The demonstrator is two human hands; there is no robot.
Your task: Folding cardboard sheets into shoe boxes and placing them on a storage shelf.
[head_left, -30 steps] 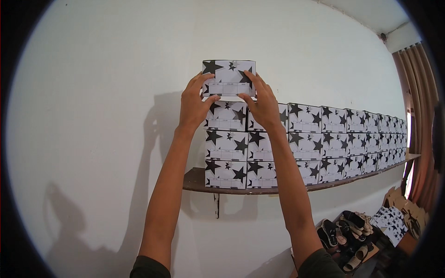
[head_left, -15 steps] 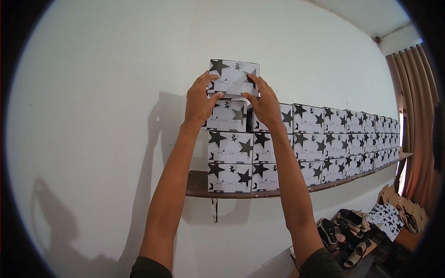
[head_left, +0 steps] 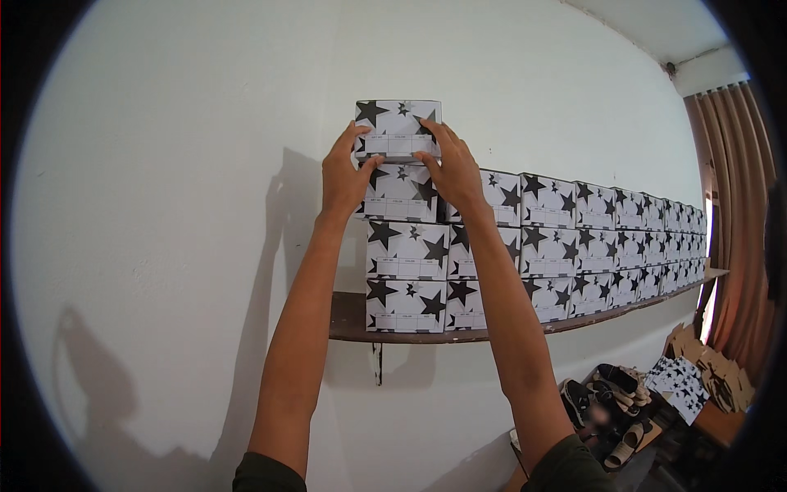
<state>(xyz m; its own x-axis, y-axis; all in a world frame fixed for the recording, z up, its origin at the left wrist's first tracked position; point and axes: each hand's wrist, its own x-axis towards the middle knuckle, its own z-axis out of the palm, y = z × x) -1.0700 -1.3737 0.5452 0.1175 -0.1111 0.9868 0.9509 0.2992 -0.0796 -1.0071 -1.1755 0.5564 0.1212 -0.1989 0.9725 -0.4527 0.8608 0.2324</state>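
A white rectangular cardboard box printed with black and grey stars (head_left: 398, 125) is held at the top of the leftmost stack, directly above a matching star-patterned box (head_left: 400, 195). Its left side is gripped by the bare left hand (head_left: 344, 176), its right side by the bare right hand (head_left: 455, 170). On each hand the fingers are curved around the side, with the tips laid on the front face and the thumb pressed at the lower front edge, so that the box is clasped between the two hands. Whether its whole base is borne by the box underneath cannot be told. That lower box is set slightly to the left of the two under it. To the right, a long three-tier row of identical star-printed boxes (head_left: 547, 201) is carried on a dark brown wooden shelf (head_left: 348, 316), which is fixed along a plain white wall (head_left: 197, 98). At the lower right, assorted shoes (head_left: 627, 447) are gathered near flattened brown cardboard pieces (head_left: 728, 379), and a brown curtain (head_left: 734, 164) is hung beyond the shelf.
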